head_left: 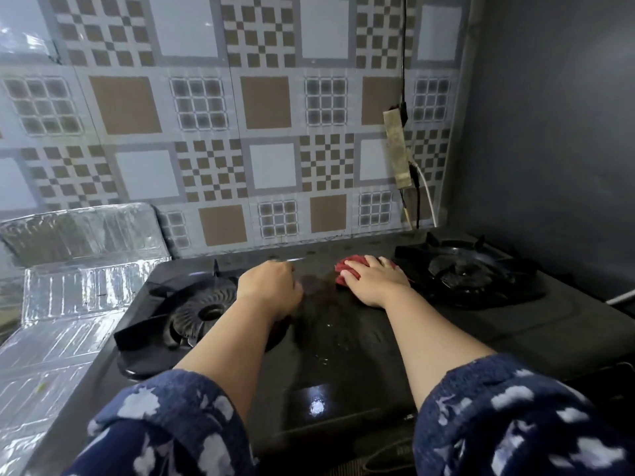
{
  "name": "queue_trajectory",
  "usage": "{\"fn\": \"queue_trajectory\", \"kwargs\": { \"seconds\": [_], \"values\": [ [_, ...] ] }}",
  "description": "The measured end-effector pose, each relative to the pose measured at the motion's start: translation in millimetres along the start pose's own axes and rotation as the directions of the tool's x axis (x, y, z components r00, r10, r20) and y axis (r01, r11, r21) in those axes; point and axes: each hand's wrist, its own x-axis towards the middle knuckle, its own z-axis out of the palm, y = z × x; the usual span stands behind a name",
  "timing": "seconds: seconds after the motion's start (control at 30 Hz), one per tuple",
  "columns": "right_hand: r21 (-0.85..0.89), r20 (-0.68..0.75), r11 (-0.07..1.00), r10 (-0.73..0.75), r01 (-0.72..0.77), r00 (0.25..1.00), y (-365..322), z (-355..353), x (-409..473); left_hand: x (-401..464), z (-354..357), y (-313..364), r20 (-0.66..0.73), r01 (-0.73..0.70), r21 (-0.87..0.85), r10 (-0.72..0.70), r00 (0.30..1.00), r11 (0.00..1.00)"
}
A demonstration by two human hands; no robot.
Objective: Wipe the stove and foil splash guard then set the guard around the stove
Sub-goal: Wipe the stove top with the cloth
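A black two-burner gas stove [343, 341] fills the middle of the view, its glass top wet and shiny in the centre. My right hand [372, 281] lies flat on a bunched red cloth [348, 266] and presses it against the stove top between the burners, near the back edge. My left hand [269, 286] rests on the stove just right of the left burner [201, 316]; its fingers are curled under and I see nothing in them. The foil splash guard [86, 262] is off to the left of the stove, one panel leaning against the wall and the others lying on the counter.
The right burner [467, 269] keeps its black pan support. A patterned tiled wall [240, 132] runs behind the stove, and a dark wall [549, 132] closes the right side. A power strip [398, 149] with cables hangs at the back right. A white hose end [622, 297] shows at the right edge.
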Motion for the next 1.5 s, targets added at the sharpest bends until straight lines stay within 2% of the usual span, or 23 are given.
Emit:
{"fn": "queue_trajectory", "kwargs": {
  "seconds": [0.1,0.27,0.43,0.6,0.7,0.77,0.83,1.0,1.3,1.5],
  "values": [
    [0.027,0.007,0.999,-0.017,0.017,1.000,-12,-6,21,9,3,-12,0.002,-0.005,0.015,0.005,1.000,1.000],
    [0.145,0.037,0.974,-0.182,0.175,0.983,-44,-5,15,9,6,-12,-0.030,0.012,-0.013,-0.013,0.999,1.000],
    [0.266,0.012,0.952,-0.164,0.155,0.986,-34,-8,-22,1,2,-12,-0.016,0.015,-0.037,-0.016,1.000,0.999],
    [0.224,-0.002,0.953,-0.207,0.202,0.978,-25,-5,-81,-6,3,-21,0.121,0.034,-0.010,-0.033,0.992,0.999],
    [0.141,0.008,0.948,-0.290,0.286,0.957,-43,0,-109,-10,0,-23,0.122,0.042,0.005,-0.042,0.992,0.999],
    [0.045,0.036,0.957,-0.290,0.288,0.956,-56,6,-114,-11,-1,-22,0.115,0.041,-0.006,-0.040,0.993,0.999],
    [-0.028,0.086,0.967,-0.252,0.255,0.964,-66,12,-110,-12,1,-22,0.112,0.032,-0.009,-0.031,0.993,0.999],
    [-0.029,0.097,0.982,-0.184,0.187,0.978,-79,15,-90,-12,4,-21,0.091,-0.010,0.009,0.009,0.996,1.000],
    [-0.032,0.070,0.975,-0.215,0.218,0.974,-76,12,-44,-6,3,-34,0.050,-0.096,0.025,0.095,0.994,0.995],
    [-0.032,0.075,0.967,-0.250,0.253,0.965,-78,11,-9,17,-4,-52,0.044,-0.112,-0.048,0.114,0.993,0.993]
  ]
}}
